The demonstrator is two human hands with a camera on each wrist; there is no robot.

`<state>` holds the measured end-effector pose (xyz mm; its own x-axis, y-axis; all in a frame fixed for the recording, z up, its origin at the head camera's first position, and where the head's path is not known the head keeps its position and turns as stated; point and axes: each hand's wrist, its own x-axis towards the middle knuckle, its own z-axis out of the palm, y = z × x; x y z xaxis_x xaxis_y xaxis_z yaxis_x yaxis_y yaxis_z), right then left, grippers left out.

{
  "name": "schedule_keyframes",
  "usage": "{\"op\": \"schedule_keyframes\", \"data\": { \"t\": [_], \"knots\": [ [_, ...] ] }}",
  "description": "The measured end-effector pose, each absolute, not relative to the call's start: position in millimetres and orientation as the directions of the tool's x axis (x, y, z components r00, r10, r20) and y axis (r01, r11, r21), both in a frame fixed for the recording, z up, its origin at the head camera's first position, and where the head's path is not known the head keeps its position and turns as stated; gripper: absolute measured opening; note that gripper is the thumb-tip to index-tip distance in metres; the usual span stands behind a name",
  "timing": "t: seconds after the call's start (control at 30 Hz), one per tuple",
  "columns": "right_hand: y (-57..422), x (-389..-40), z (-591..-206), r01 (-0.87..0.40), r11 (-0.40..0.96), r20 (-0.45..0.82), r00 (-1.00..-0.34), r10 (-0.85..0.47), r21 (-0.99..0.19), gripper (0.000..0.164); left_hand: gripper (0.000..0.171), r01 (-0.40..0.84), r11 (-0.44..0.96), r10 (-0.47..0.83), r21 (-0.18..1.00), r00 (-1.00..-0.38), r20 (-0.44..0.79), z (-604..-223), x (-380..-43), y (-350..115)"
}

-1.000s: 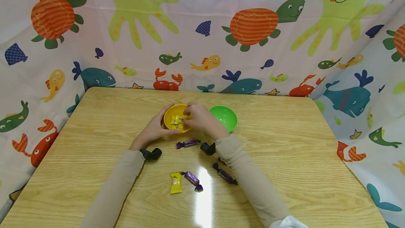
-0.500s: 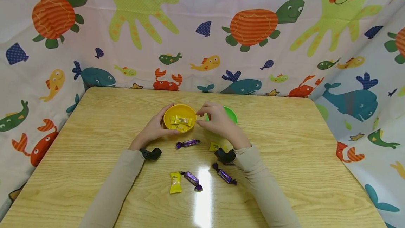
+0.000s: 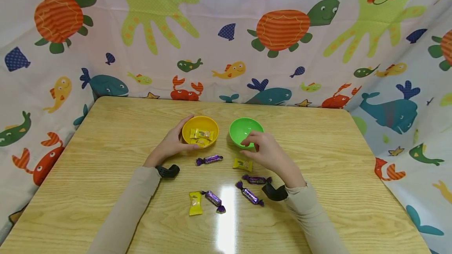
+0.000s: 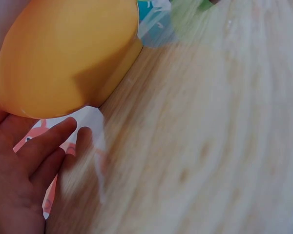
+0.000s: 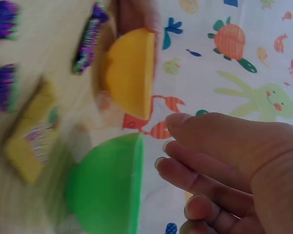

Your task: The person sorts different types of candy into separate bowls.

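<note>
My left hand (image 3: pixel 173 141) holds the yellow bowl (image 3: pixel 202 122) by its left side, thumb along the front rim. Several yellow-wrapped candies (image 3: pixel 205 134) lie inside that bowl. In the left wrist view, fingers (image 4: pixel 49 141) show under the yellow bowl's wall (image 4: pixel 63 58). To its right sits the green bowl (image 3: pixel 241 126); no candy shows in it. Over that bowl's front right rim hovers my right hand (image 3: pixel 268 151), fingers loosely bent and nothing between them. A yellow-wrapped candy (image 3: pixel 243 164) rests on the table just below the right fingertips.
Purple twist-wrapped candies lie around the table: one (image 3: pixel 212 159) before the yellow bowl, two (image 3: pixel 257 180) near the right wrist, another (image 3: pixel 213 198) beside a yellow candy (image 3: pixel 195 203) nearer the front. A patterned curtain (image 3: pixel 226 42) hangs behind the wooden table (image 3: pixel 318 140).
My right hand has let go of a yellow candy in the yellow bowl and moved right and toward the front, past the green bowl. My left hand has stayed on the yellow bowl.
</note>
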<state>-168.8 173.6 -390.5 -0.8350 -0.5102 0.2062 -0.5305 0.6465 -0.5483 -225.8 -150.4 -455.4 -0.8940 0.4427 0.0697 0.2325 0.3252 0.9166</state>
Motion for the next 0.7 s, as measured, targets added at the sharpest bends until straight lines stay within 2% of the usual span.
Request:
{"op": "schedule_keyframes", "data": {
  "t": [0.27, 0.5, 0.7],
  "knots": [
    [182, -156, -406, -0.495, 0.715, 0.099, -0.849, -0.52, -0.494, 0.015, 0.105, 0.239, 0.356, 0.437, 0.903, -0.897, 0.065, -480, -241, -155],
    [177, -156, -421, -0.531, 0.741, 0.087, -0.832, -0.548, -0.41, 0.022, 0.106, 0.247, 0.331, 0.433, 0.911, -0.897, 0.086, -489, -245, -155],
    [174, -155, -428, -0.522, 0.758, 0.065, -0.837, -0.543, -0.392, 0.021, 0.107, 0.26, 0.318, 0.432, 0.911, -0.896, 0.105, -489, -244, -155]
  ]
}}
